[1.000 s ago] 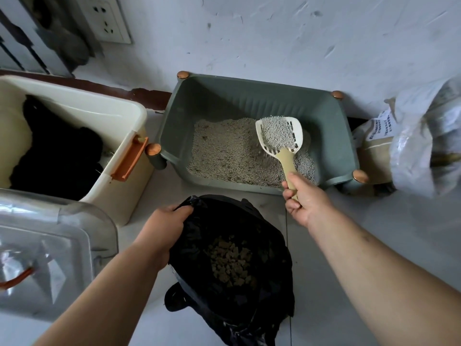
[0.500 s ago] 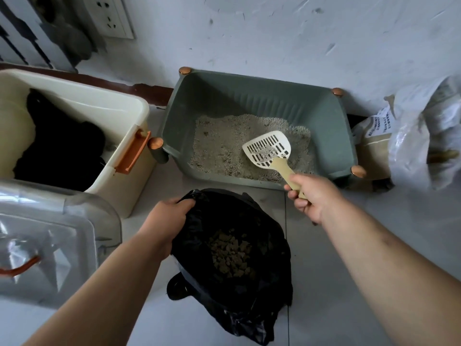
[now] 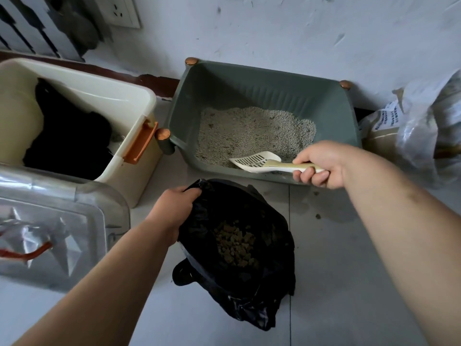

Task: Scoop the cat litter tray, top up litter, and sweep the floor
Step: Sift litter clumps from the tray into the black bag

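Observation:
A green litter tray [image 3: 262, 92] stands against the wall, with grey litter [image 3: 252, 134] heaped inside. My right hand [image 3: 320, 164] grips the beige handle of a white slotted scoop [image 3: 254, 161]. The scoop's head lies low and nearly flat at the tray's near edge, pointing left, with no litter on it. Just in front of the tray sits a black rubbish bag [image 3: 239, 236] holding brown clumps. My left hand [image 3: 174, 208] grips the bag's rim at its left side and keeps it open.
A cream storage bin [image 3: 104, 106] with an orange latch and dark contents stands left of the tray. A clear plastic lid [image 3: 57, 228] lies at the near left. A plastic-wrapped litter sack [image 3: 419, 126] leans at the right. Small crumbs [image 3: 318, 216] dot the pale floor tiles.
The scoop was raised full of litter, then emptied. My right hand swung it down and to the left, so it now lies flat at the tray's near edge. My left hand kept its hold.

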`<state>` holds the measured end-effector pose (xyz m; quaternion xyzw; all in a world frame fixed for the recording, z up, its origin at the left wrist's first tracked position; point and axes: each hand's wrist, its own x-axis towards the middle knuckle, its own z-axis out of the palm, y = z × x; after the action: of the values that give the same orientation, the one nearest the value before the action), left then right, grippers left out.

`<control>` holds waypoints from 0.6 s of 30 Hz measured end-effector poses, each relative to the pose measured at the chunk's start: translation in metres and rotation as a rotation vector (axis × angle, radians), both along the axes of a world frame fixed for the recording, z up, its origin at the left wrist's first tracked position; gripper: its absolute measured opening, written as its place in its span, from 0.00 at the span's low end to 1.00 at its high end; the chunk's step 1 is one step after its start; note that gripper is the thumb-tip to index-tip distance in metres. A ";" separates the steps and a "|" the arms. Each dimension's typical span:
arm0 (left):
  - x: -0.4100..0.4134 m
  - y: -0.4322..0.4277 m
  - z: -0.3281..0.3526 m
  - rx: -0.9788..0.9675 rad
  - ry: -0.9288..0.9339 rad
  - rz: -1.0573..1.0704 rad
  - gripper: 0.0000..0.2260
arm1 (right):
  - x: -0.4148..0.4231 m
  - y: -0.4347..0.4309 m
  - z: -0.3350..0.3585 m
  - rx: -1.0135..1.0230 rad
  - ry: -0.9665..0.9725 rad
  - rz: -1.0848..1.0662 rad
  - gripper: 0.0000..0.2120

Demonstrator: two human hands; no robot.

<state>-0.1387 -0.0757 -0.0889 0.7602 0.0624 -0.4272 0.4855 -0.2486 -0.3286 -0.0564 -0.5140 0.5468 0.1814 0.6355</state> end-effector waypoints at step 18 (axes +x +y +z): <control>0.015 0.008 -0.013 -0.025 0.036 0.026 0.07 | 0.087 0.066 -0.102 -0.074 -0.158 -0.456 0.15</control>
<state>-0.1233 -0.0676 -0.1017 0.7456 0.0756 -0.4351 0.4991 -0.1613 -0.2630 -0.1586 -0.4128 0.6034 -0.0277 0.6817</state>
